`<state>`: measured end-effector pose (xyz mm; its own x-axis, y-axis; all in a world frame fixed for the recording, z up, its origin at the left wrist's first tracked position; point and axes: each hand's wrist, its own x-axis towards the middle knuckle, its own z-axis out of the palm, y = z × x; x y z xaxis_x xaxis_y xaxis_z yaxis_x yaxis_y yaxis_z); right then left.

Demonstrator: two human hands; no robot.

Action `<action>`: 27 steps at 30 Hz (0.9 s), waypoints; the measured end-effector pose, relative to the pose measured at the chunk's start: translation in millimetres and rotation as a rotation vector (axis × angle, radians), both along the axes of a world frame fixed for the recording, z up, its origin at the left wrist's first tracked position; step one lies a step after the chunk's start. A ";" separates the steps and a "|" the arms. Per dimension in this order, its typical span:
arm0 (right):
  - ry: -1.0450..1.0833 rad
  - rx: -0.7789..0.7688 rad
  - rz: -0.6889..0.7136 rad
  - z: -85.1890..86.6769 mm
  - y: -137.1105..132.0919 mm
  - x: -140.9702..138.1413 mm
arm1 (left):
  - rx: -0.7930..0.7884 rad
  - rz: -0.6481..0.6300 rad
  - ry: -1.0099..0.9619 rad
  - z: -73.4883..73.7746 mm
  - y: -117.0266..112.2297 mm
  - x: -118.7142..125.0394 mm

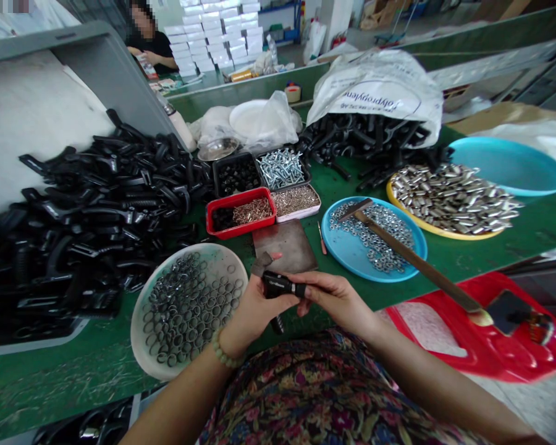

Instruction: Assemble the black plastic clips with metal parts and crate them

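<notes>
The black plastic handles (115,198) look matt (the steel nuts (373,238) glossy).

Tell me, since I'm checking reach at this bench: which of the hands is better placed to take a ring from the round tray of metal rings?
Left, probably: the left hand sits right beside the round tray of metal rings, while the right hand is farther away, past the black handle both hands hold.

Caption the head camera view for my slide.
Left hand and right hand hold a black part over a green bench.
</notes>
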<state>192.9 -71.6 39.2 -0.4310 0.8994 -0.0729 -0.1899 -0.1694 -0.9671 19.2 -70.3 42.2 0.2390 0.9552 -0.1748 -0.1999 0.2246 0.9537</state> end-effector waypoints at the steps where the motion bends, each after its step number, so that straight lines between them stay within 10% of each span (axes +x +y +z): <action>1: -0.007 -0.003 0.003 0.7 0.0 -0.1 | -0.009 0.004 -0.012 -0.5 -0.5 0.8; 20: 0.280 -0.329 0.034 -5.9 -0.5 -16.1 | -0.030 -0.079 -0.108 -7.8 0.3 6.4; 27: -0.065 -0.152 0.164 6.3 38.4 -11.6 | 0.084 -0.262 0.404 7.4 25.5 -26.4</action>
